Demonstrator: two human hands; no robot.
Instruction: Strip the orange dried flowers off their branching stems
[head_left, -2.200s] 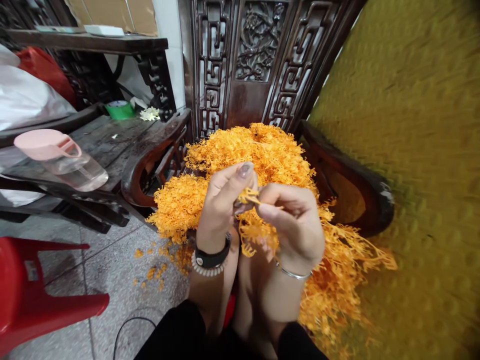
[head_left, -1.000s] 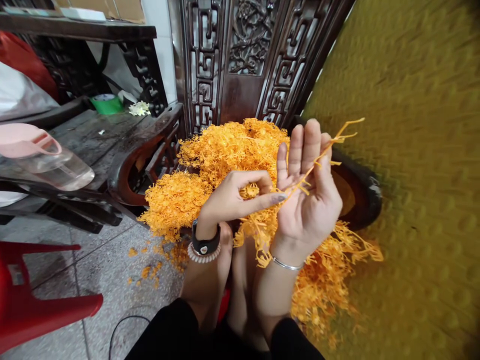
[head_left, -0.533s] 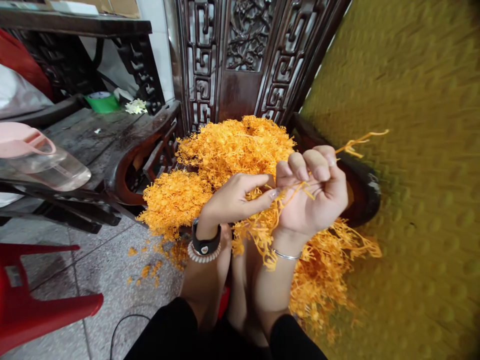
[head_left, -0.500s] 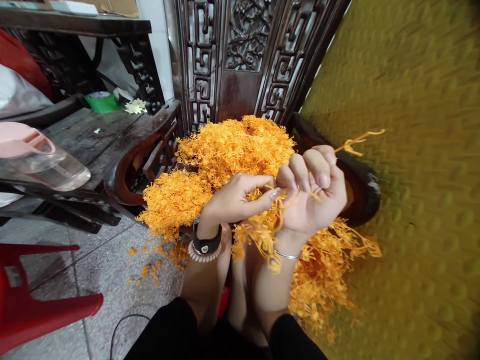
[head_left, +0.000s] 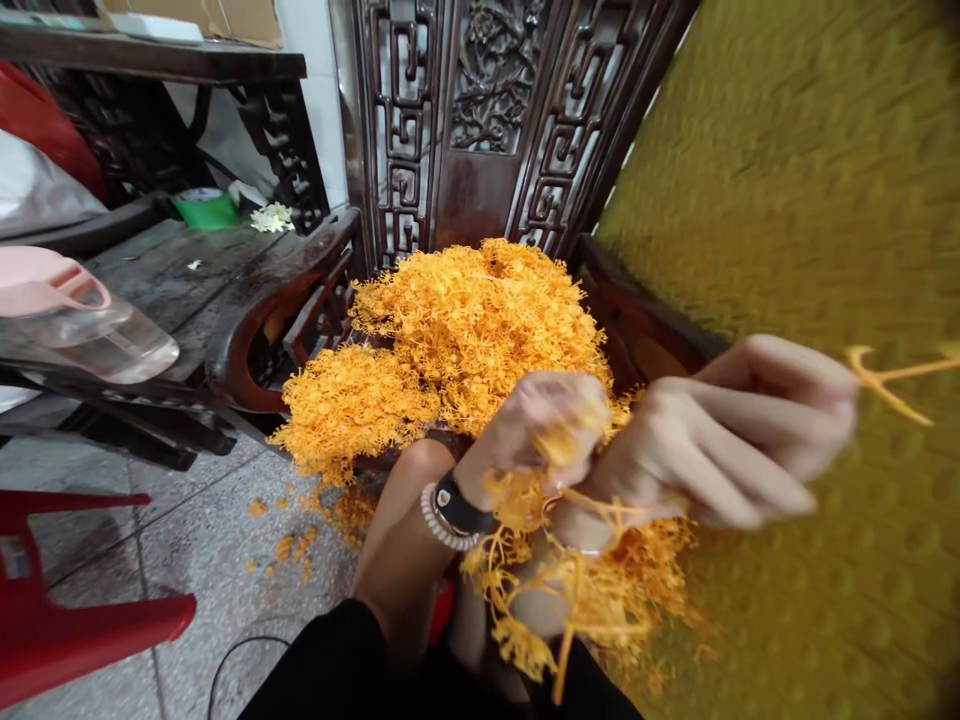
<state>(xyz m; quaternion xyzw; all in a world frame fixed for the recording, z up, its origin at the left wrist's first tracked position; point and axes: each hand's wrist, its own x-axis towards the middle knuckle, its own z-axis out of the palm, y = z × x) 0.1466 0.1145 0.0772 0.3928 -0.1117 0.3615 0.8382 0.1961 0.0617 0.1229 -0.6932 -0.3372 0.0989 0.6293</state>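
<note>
My left hand (head_left: 544,430), wearing a black band and a beaded bracelet, is closed around a bunch of orange branching plastic sprigs (head_left: 592,590). The bunch hangs down across my right forearm; motion blurs the fingers. Further right, my right hand (head_left: 739,430) pinches a single orange sprig (head_left: 892,378) between thumb and forefinger, its other fingers loosely bent. That sprig points out to the right. A big heap of the same orange pieces (head_left: 487,320) lies on the dark wooden chair before my knees, with a smaller mound (head_left: 356,405) at its left.
A carved wooden chair back (head_left: 476,205) rises behind the heap. On the left bench are a clear bottle with a pink lid (head_left: 97,320) and green tape (head_left: 206,208). A red stool (head_left: 82,630) stands lower left. Yellow-brown textured material (head_left: 810,200) covers the right side.
My right hand has swung right and slightly down with its sprig, turning its back to me. My left hand has moved slightly right and down, now gripping the hanging bunch.
</note>
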